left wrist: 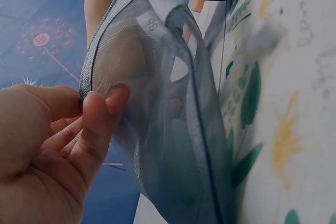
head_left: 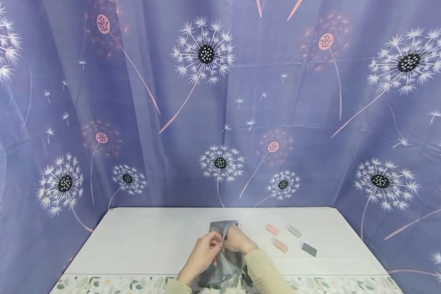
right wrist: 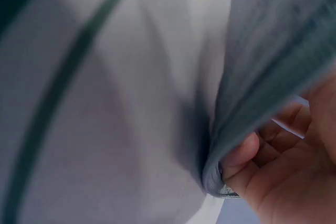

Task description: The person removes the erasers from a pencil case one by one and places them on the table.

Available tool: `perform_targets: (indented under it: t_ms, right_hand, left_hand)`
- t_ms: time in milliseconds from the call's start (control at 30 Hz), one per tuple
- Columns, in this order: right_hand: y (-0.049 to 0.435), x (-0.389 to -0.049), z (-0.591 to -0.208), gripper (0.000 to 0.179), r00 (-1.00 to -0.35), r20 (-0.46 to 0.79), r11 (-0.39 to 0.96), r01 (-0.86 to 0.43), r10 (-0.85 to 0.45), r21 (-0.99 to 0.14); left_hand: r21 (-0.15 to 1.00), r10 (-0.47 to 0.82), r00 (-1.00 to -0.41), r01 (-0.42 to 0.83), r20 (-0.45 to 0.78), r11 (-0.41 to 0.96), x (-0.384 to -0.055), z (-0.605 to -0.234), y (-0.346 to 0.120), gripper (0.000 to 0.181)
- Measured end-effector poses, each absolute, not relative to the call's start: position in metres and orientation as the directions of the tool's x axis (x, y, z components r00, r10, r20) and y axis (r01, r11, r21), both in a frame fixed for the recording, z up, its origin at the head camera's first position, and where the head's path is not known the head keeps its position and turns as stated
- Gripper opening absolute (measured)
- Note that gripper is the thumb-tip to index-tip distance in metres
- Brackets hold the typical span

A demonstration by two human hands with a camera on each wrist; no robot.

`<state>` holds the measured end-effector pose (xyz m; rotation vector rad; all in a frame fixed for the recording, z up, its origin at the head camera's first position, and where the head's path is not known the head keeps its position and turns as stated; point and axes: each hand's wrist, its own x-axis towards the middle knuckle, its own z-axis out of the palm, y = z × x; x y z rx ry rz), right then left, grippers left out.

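We see the left hand (head_left: 205,252) and right hand (head_left: 239,240) pinching the mesh bag (head_left: 210,278) by its rim at the counter's (head_left: 132,241) near edge, its mouth seemingly parted, four blocks (head_left: 309,249) outside toward the right edge.

Passage: white flat tabletop (head_left: 132,241) left of grey mesh zippered bag (left wrist: 173,129). Obstacles right: rectangular pink block (head_left: 272,229), orange block (head_left: 280,246), green block (head_left: 294,231), dark-grey block (head_left: 309,249) (gaps between). Room inside bag: uncertain, blurred.

The right sleeve (head_left: 266,271) is plain pale yellow, with a matching left sleeve (head_left: 177,287) to its left and a black piece (head_left: 246,276) along its inner edge.
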<state>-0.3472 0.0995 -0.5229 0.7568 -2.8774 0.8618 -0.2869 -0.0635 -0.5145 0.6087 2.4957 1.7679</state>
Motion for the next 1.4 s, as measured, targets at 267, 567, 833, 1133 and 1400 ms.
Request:
perform_targets:
  t_ms: [267,567,833,1133,1400]
  right_hand:
    - [0.108,-0.340,-0.519,0.016,-0.888,0.125,0.741,-0.440,-0.442,-0.508]
    - [0.138,-0.320,-0.498,0.022,-0.895,0.072,0.782,-0.421,-0.439,-0.459]
    - [0.168,-0.309,-0.489,0.015,-0.904,0.190,0.721,-0.421,-0.383,-0.550]
    - [0.194,-0.294,-0.496,0.018,-0.933,0.190,0.699,-0.355,-0.306,-0.620]
    - [0.201,-0.293,-0.503,0.020,-0.956,0.177,0.753,-0.292,-0.233,-0.590]
  left_hand:
    - [0.920,0.328,-0.925,0.284,0.189,0.271,-0.287,-0.516,-0.061,0.013]
    - [0.926,0.333,-0.925,0.277,0.184,0.256,-0.291,-0.520,-0.060,0.014]
    - [0.922,0.337,-0.923,0.282,0.186,0.264,-0.294,-0.516,-0.063,0.013]
    - [0.924,0.336,-0.926,0.272,0.174,0.269,-0.290,-0.514,-0.062,0.015]
    - [0.935,0.332,-0.928,0.258,0.169,0.243,-0.288,-0.519,-0.062,0.017]
